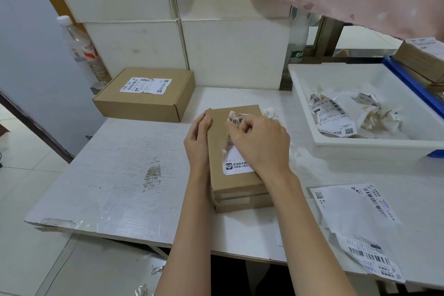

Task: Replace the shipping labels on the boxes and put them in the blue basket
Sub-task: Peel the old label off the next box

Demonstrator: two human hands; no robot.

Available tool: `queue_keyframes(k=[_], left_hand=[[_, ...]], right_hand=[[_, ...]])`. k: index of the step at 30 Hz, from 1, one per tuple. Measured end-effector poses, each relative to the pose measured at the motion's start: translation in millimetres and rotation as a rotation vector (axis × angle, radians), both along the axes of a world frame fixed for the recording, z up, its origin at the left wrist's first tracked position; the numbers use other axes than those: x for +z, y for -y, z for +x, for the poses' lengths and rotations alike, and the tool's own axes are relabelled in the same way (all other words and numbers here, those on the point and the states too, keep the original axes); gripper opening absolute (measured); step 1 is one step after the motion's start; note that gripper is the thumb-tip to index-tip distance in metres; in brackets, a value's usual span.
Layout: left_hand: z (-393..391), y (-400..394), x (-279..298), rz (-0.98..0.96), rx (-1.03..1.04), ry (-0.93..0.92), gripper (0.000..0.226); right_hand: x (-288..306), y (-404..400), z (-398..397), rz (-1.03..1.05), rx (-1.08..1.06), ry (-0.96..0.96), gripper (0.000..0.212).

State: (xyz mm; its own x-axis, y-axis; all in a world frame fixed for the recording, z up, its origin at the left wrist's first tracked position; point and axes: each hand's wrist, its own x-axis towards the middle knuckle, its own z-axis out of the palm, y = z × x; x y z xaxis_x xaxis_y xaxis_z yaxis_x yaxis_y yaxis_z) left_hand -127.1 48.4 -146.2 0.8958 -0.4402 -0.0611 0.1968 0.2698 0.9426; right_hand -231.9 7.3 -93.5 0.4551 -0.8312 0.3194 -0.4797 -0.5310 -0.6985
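Cardboard box steadied in left grip, right grip pinching torn label, white tray beside

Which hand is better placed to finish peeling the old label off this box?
The right hand: it already pinches the torn label at its lifted far end. The left hand grips the cardboard box along its left edge, so it is better kept steadying it.
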Motion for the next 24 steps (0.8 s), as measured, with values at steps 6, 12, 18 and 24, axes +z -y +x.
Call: queue_keyframes(k=[6,12,18,24], left_hand=[[0,1,-2,-0.004,0.001,0.014,0.021],[2,0,-3,-0.002,-0.009,0.009,0.016],[0,-1,-2,0.007,-0.017,0.009,0.018],[-1,1,1,0.004,0.007,0.016,0.017]], right_hand=[[1,3,-2,0.105,0.017,0.092,0.04],[-1,4,-3,0.099,0.034,0.132,0.043],[7,-4,-8,0.068,0.061,0.176,0.068],[-3,-15,-11,-0.113,0.176,-0.043,0.047]])
